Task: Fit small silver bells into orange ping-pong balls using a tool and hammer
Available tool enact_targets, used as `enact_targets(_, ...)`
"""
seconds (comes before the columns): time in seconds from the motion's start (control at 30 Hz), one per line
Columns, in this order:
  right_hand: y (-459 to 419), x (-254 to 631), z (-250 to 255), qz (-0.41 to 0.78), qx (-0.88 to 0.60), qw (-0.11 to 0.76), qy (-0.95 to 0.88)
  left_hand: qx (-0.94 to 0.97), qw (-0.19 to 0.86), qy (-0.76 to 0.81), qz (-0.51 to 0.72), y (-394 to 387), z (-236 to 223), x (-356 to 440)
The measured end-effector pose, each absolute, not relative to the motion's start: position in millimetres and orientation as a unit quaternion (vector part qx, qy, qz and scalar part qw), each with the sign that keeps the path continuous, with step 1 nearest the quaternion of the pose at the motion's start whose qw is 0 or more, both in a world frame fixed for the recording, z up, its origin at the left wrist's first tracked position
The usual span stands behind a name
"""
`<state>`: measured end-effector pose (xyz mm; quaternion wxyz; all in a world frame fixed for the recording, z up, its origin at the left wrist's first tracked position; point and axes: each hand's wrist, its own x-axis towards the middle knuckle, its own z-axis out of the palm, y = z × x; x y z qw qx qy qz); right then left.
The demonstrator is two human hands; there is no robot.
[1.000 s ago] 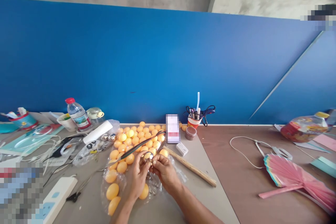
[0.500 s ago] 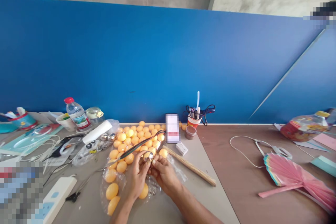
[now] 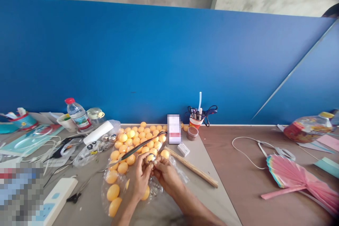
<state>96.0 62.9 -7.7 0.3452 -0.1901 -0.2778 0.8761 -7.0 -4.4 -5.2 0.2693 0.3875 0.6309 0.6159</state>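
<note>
Between my two hands is a small shiny silvery ball that mirrors the orange around it. My left hand pinches it from the left with thumb and fingers. On the other side, the fingertips of my right hand are pressed together at its lower right edge. Many orange table tennis balls lie under and behind my hands, partly in clear plastic. A dark strap crosses over them. Beneath my wrists, crumpled clear plastic is partly hidden.
A wooden stick lies right of my hands, near a small white box and an upright phone. Left are a power strip, cables and a water bottle. A pink fan is at far right.
My hands stay in nearly the same place around the silvery ball, which looks slightly turned. Little else differs.
</note>
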Motion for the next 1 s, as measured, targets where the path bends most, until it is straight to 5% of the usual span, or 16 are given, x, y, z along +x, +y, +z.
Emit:
enact_targets(0.2,75.8,103.5,1.5,0.858,-0.195,0.343,-0.328,0.342,0.319,0.618,0.632,-8.4,20.3,-8.6)
enact_targets(0.5,83.6,108.2,-14.8,0.642,-0.368,0.28,-0.612,0.247,0.372,0.57,0.69,-9.9,16.7,-17.9)
enact_targets(1.0,72.4,105.9,-20.1,0.483,-0.327,0.271,-0.766,0.251,0.348,0.589,0.685,-10.2,24.3,-15.0)
